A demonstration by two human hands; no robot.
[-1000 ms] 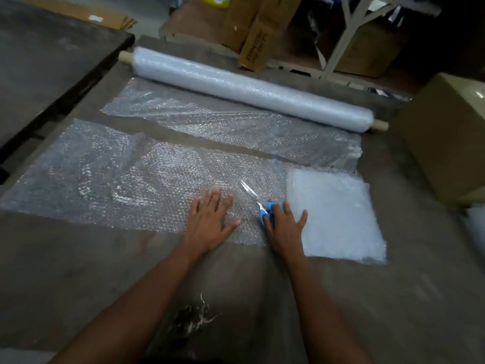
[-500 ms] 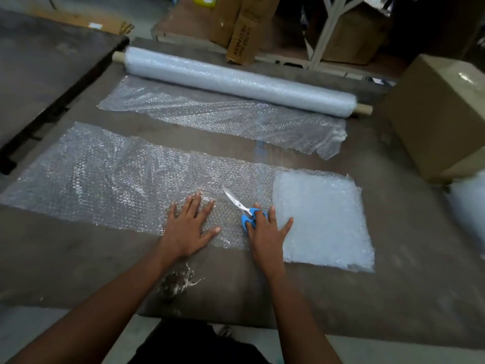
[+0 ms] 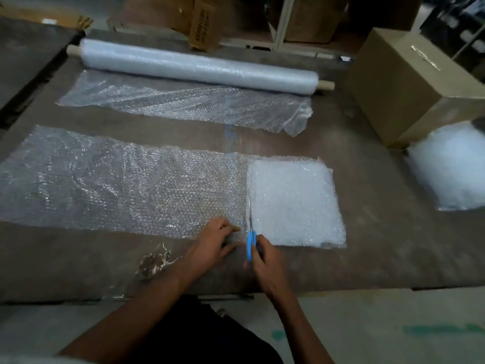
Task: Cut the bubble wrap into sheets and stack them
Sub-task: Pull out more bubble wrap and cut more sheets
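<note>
A long strip of bubble wrap (image 3: 105, 179) lies flat across the brown table (image 3: 367, 232). At its right end sits a white square stack of cut sheets (image 3: 291, 200). My right hand (image 3: 262, 258) grips blue-handled scissors (image 3: 250, 237), blades pointing away along the stack's left edge, at the strip's near edge. My left hand (image 3: 215, 240) pinches the strip's near edge just left of the scissors. Farther back lies the bubble wrap roll (image 3: 199, 67), with a loose length (image 3: 183, 101) unrolled in front of it.
A cardboard box (image 3: 409, 82) stands at the right rear of the table. Another white pile of bubble wrap (image 3: 448, 166) sits in front of it at the right edge. A scrap of debris (image 3: 154, 261) lies near the front edge. More boxes stand behind the table.
My left hand went from lying flat on the strip to pinching its near edge. My right hand took up the scissors and turned them to point along the stack's left edge.
</note>
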